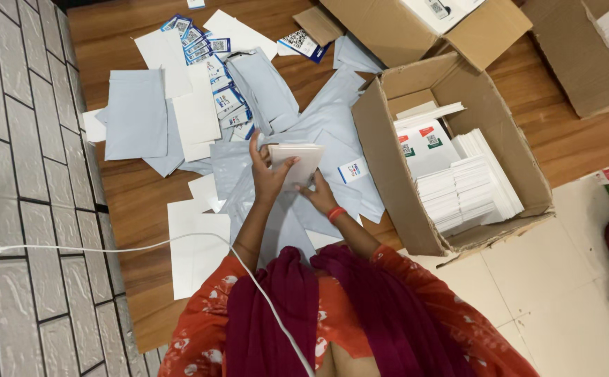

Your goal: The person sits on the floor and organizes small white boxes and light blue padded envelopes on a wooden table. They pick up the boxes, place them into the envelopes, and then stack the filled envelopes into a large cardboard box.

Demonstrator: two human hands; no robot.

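Note:
My left hand (268, 176) grips a small stack of white cards (299, 160), thumb on top, held just above a heap of grey mailer bags (332, 126) on the wooden floor. My right hand (318, 195), with a red band at the wrist, touches the stack's lower edge from beneath. Both hands hover over the bags, left of an open cardboard box (381, 160) packed with white card stacks (468, 185).
A flat grey mailer (136, 115) and white sheets (196, 244) lie to the left. Small printed cards (214, 70) are scattered at the back. More cardboard boxes (500, 28) stand behind and right. A tiled wall (18, 209) with a white cable (109, 248) runs on the left.

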